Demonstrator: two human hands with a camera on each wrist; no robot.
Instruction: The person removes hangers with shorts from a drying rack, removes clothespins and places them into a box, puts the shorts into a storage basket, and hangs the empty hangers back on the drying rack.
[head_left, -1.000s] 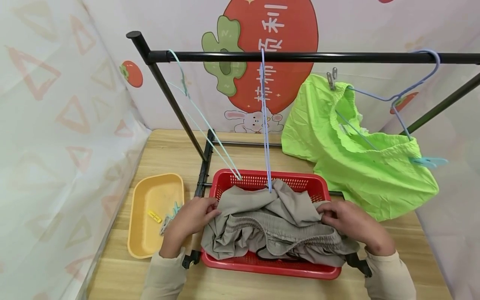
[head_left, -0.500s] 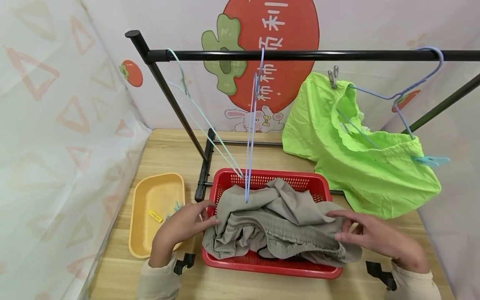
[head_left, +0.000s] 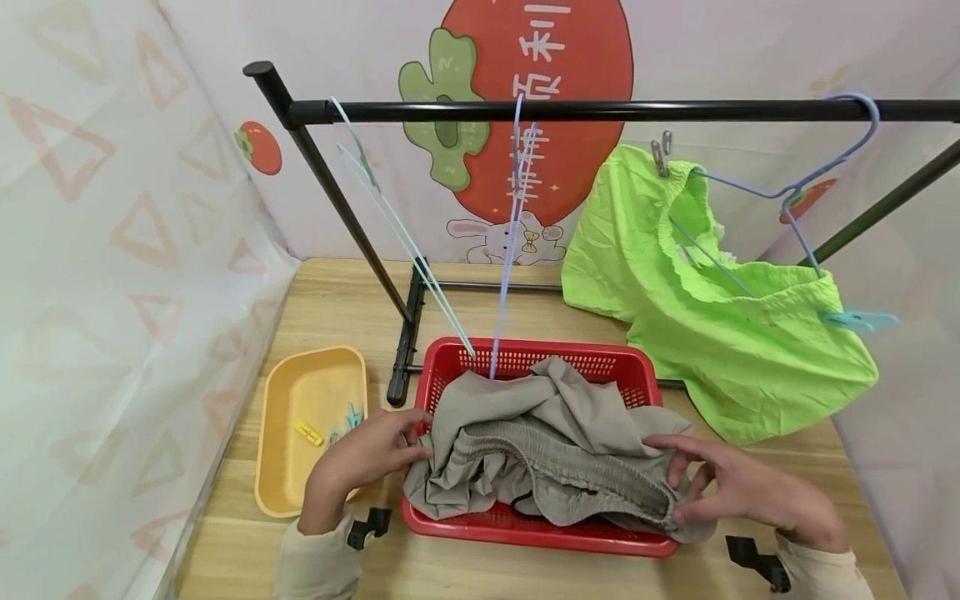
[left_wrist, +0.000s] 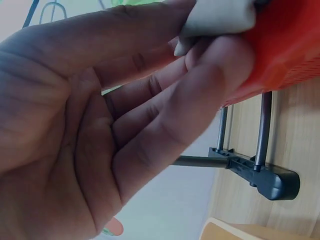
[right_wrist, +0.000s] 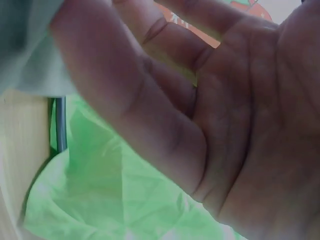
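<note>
A pair of grey elastic-waist pants [head_left: 570, 433] lies bunched in the red basket [head_left: 540, 542], the waistband facing the front. My left hand [head_left: 371, 450] is at the basket's left edge. In the left wrist view, a fold of the pants [left_wrist: 220, 17] sits between that hand's thumb and fingers. My right hand [head_left: 738, 483] is at the other end of the waistband, thumb tip at the cloth and fingers spread apart. Its fingertips lie right at the cloth in the right wrist view, partly hidden by it.
Two thin hangers, one mint [head_left: 397, 225] and one lilac [head_left: 510, 242], dangle from the black rail [head_left: 450, 112] over the basket. Bright green shorts [head_left: 720, 333] hang clipped at the right. A yellow tray [head_left: 273, 433] with several clothespins stands left.
My right hand opens from its hold on the cloth and shifts right and down to the waistband's end. The left hand loosens and moves slightly left. The lilac hanger swings.
</note>
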